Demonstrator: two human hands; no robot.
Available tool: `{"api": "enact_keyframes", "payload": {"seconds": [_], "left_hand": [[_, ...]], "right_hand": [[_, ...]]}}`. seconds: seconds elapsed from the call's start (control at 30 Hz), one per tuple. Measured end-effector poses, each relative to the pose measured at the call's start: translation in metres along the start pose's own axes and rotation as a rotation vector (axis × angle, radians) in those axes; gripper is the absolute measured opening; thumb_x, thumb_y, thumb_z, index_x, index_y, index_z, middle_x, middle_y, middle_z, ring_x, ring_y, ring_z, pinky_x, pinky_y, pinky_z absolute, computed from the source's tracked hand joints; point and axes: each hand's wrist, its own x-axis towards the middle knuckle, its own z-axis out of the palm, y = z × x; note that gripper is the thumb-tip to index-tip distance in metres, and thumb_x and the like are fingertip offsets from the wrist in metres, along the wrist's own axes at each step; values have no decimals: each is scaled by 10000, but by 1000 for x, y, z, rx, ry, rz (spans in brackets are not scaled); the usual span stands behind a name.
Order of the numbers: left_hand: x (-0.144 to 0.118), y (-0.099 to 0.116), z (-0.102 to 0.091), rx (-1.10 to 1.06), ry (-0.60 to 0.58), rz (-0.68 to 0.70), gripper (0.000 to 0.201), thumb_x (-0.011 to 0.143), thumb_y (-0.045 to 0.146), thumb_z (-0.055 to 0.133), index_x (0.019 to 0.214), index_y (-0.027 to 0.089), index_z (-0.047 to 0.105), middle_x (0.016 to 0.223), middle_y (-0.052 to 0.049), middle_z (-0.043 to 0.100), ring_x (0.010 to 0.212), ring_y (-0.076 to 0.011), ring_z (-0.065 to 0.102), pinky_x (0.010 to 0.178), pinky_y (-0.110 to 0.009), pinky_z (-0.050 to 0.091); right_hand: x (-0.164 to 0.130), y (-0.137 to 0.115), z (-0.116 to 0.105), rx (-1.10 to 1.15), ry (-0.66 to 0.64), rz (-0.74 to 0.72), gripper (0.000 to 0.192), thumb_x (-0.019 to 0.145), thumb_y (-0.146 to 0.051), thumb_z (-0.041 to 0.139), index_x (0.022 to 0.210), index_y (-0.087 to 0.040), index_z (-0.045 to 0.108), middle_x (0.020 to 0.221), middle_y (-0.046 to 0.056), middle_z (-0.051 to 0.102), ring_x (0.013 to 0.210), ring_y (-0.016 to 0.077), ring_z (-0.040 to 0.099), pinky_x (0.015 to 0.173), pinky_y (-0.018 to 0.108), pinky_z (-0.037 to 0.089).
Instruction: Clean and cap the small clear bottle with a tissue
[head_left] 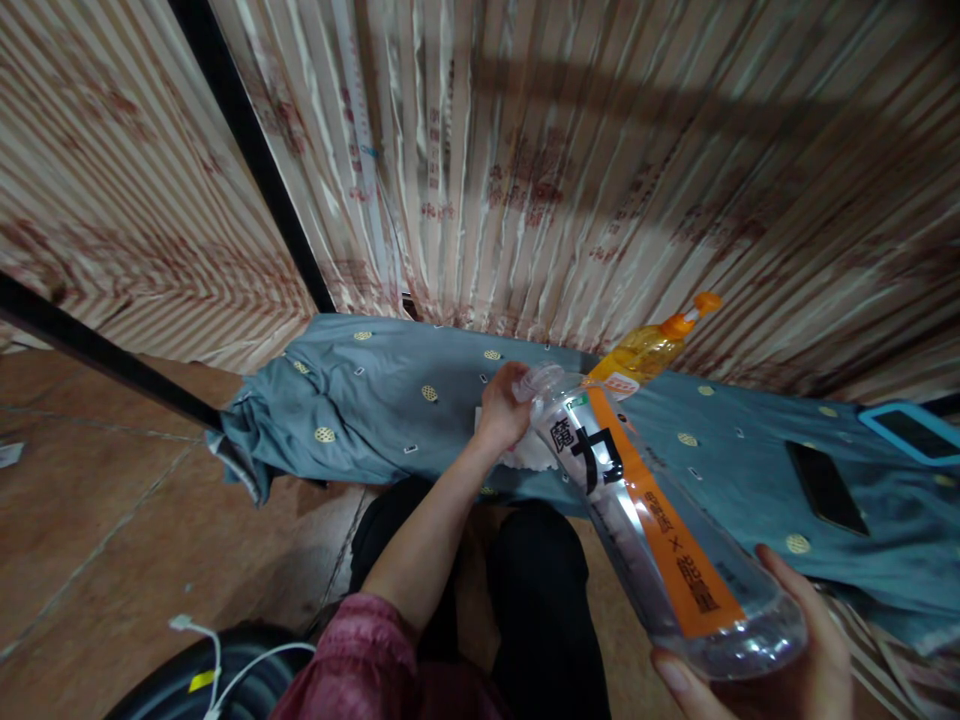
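The clear plastic bottle with an orange label strip (652,520) lies tilted, its base cupped in the right hand (772,650), fingers wrapped around it. The left hand (501,405) pinches its cap end. A loosened cap could spill onto the blue-grey patterned cloth (390,400) and the black phone (825,487).

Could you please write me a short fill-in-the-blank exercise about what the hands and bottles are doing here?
1. The right hand holds the clear bottle by its ____.
2. The left hand is at that bottle's ____.
3. The label's long stripe is ____.
4. The yellow bottle lies on the ____ cloth.

Missing words: base; cap; orange; blue
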Motion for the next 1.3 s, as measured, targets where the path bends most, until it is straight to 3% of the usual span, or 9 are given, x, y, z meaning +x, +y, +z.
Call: {"api": "enact_keyframes", "payload": {"seconds": [0.1,0.27,0.4,0.6,1.0,1.2,1.3], "left_hand": [[0,-1,0,12,1,2,195,766,198,794,895,187,648,902,-41,747,856,-201,688,812,-300,506],[-1,-2,0,43,-1,9,190,778,196,788,910,188,651,924,-39,753,891,-208,698,842,-310,520],[0,-3,0,34,-4,16,180,776,146,767,910,182,652,920,-43,752,880,-206,697,831,-307,519],[0,-2,1,11,1,-11,202,751,109,759,908,175,651,918,-46,747,892,-212,695,834,-308,514],[-1,2,-1,-19,3,-16,198,743,124,773,890,187,656,890,-31,749,856,-200,693,804,-296,514],[-1,-1,0,4,9,-3,183,764,185,788,891,191,657,892,-30,745,855,-203,685,821,-310,519],[-1,-2,0,12,6,-3,192,764,196,794,898,189,657,904,-37,745,869,-211,685,830,-318,519]], "right_hand": [[2,4,-2,-6,-39,-101,1045,667,-503,936,1574,-263,477,1241,113,650,958,247,678,657,301,613],[-2,-2,2,6,20,97,1043,695,-577,899,1575,-214,475,1287,146,639,1030,276,663,725,340,610],[-2,13,-3,22,-47,-39,1059,652,-451,948,1575,-241,475,1291,137,642,1005,283,679,685,343,614],[2,24,-8,-41,-55,-128,1043,680,-498,925,1583,-260,462,1306,118,636,1012,274,662,694,336,597],[0,9,-4,-50,2,5,978,743,-577,860,1574,-228,479,1283,125,642,1038,282,658,738,355,599],[4,20,-12,-82,-109,-193,1015,733,-441,896,1609,-263,416,1303,121,631,987,269,686,690,336,615],[4,16,-10,-96,-73,-145,949,777,-475,860,1598,-254,437,1268,119,647,967,264,692,688,339,618]]}}
